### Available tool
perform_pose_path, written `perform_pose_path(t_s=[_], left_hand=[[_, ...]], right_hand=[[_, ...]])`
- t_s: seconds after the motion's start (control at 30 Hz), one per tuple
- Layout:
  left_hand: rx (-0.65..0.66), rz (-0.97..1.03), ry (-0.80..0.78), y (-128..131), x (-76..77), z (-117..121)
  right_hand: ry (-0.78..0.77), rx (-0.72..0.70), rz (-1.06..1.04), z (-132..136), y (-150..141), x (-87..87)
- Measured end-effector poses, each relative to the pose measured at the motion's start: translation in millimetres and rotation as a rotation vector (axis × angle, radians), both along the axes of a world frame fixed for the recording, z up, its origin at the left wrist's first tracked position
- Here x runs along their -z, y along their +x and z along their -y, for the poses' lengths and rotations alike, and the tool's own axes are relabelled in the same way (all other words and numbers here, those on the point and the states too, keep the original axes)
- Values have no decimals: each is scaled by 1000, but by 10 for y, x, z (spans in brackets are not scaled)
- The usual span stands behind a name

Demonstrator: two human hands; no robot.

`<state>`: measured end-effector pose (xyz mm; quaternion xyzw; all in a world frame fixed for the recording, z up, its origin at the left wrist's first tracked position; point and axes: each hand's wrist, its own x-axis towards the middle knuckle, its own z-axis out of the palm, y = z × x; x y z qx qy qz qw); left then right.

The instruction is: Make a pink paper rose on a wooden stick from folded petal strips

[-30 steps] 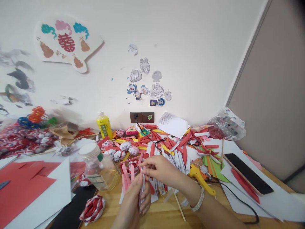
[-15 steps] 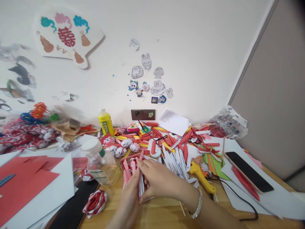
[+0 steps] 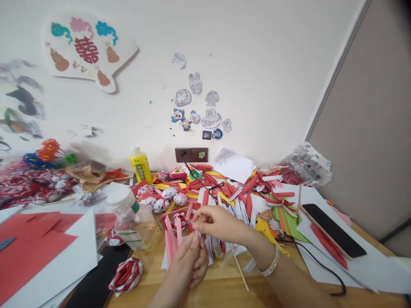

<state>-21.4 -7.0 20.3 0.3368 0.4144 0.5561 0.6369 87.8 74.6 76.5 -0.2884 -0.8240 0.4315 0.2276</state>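
My left hand [image 3: 192, 259] is closed in front of the paper pile, its thumb pointing up. Just above it, my right hand [image 3: 216, 222] has its fingers bent in a pinch by the left thumb tip. Whatever they pinch is small and mostly covered by the fingers. Folded pink paper strips [image 3: 171, 235] stand immediately left of the hands. Folded white paper strips [image 3: 239, 211] lie behind and to the right. A thin wooden stick [image 3: 240, 269] rests on the table near my right wrist. To the left sits a red-and-white paper rose [image 3: 126, 273].
A clear jar [image 3: 135, 222] with a white lid and a yellow drink bottle [image 3: 140, 167] stand at left. The yellow glue gun [image 3: 269, 235] and a phone [image 3: 334, 229] lie at right. Red paper sheets [image 3: 35, 239] cover the left side.
The hands no longer press together around upright white strips. My right hand has shifted slightly right and its fingers now curl above the left hand. More of the wooden stick shows.
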Motion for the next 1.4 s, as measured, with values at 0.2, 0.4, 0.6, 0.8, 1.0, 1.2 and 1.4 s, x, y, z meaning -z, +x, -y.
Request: perform_pose_path(t_s=[0.2,0.4,0.6,0.8,1.0,1.2,1.4], left_hand=[[-65,-273,79,54,43,21],[-265,-545,168,-23,-62,30],[-341,-551,215,11,-105,57],[-316,-586,195,-52,-48,38],[-357,-346,83,-132,29,-38],[-435,-156,-63,-222,190,-161],[-543,-100,21,-289,-20,-113]], right_hand=[[-27,27,44,22,-8,45],[32,193,29,96,-95,39],[25,315,-60,159,-210,88],[-87,250,-104,133,-256,198],[33,268,-26,29,-206,153],[397,308,214,-89,-143,322],[597,160,295,60,-314,532]])
